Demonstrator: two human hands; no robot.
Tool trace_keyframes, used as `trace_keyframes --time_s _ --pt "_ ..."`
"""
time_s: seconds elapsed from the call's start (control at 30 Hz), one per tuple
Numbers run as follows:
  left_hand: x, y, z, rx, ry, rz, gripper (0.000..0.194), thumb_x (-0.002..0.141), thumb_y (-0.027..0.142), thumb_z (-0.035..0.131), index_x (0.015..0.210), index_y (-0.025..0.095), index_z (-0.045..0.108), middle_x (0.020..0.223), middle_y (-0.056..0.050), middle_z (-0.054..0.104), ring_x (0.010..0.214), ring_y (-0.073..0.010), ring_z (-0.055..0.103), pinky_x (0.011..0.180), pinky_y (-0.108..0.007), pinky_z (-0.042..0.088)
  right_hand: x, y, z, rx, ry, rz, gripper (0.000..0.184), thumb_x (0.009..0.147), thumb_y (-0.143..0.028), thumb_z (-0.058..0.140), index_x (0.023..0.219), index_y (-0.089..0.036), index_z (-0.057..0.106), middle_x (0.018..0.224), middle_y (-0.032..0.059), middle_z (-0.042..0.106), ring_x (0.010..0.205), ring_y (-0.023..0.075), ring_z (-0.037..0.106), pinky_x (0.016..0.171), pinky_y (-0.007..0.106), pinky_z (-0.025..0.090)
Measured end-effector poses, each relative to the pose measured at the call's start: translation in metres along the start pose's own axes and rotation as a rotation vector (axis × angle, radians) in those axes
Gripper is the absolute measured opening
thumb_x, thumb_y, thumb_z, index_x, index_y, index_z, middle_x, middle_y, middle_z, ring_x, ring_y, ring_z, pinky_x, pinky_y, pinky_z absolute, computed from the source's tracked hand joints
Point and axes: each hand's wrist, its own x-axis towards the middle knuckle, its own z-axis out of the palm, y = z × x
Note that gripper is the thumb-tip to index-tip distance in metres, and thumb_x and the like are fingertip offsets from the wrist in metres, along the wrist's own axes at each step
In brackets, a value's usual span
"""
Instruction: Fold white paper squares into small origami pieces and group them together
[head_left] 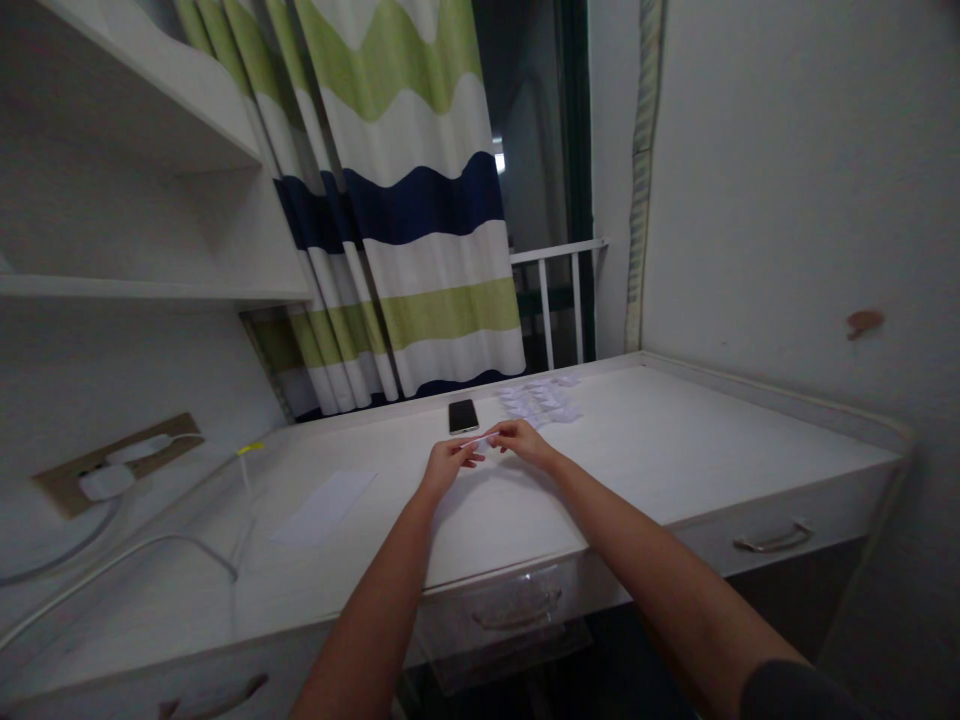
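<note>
Head view, left hand: the bare left hand point(448, 463) pinches the near-left end of a small, thin, white paper-like strip point(484, 441), thumb and fingers closed on it.
Right hand: the bare right hand point(517, 441) grips the other end, fingers bent over it; its exact finger contact is too small to tell.
White strip: held between the two hands, just above the white, flat-topped desk point(675, 435); gripping it from both ends probably steadies so light a piece and leaves the fingertips free to work along it.
Folded pieces: a cluster of small, pale, pointed, folded paper-like pieces point(540, 400) lies in rough rows beyond the right hand, seemingly set there to be within reach yet out of the hands' way.
Flat sheet: a pale, rectangular paper sheet point(324, 507) lies flat on the desk, left of the left hand and apart from it, perhaps to avoid being creased by the forearms.
Phone: a black-screened, rectangular smartphone point(463, 416) lies face up just beyond the left hand, near the folded pieces, likely placed for easy viewing.
Cable: a long, pale, flexible cable point(172, 538) loops at the far left, well apart from both hands.
</note>
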Motion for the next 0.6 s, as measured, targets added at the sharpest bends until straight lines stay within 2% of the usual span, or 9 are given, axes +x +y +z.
trace_keyframes --time_s 0.13,0.4,0.6 --pt "0.0006 -0.0011 0.001 -0.074 0.003 -0.029 0.038 0.06 0.037 0.067 0.086 0.009 0.067 0.076 -0.01 0.068 0.065 -0.0184 0.063 0.061 -0.029 0.05 0.0009 0.0001 -0.0007 -0.029 -0.01 0.03 0.027 0.066 -0.034 0.059 0.079 -0.012 0.068 0.065 0.0038 0.063 0.055 0.01 0.052 0.05 0.022 0.042" --pt "0.0008 -0.0014 0.0029 -0.122 0.014 -0.023 0.039 0.056 0.039 0.069 0.081 0.01 0.068 0.08 -0.01 0.068 0.067 -0.0186 0.064 0.069 -0.034 0.052 0.0022 -0.0002 -0.0019 -0.105 0.034 -0.039 0.025 0.064 -0.036 0.061 0.069 -0.013 0.068 0.066 0.0039 0.062 0.057 0.0105 0.051 0.048 0.021 0.04" --pt "0.0006 0.0015 0.0024 -0.152 0.047 -0.026 0.041 0.054 0.042 0.07 0.079 0.009 0.068 0.08 -0.01 0.068 0.067 -0.0193 0.064 0.071 -0.035 0.052 0.002 -0.0015 -0.0005 -0.054 0.034 -0.012 0.03 0.065 -0.039 0.059 0.076 -0.012 0.068 0.067 0.0047 0.063 0.057 0.0108 0.052 0.049 0.021 0.041"
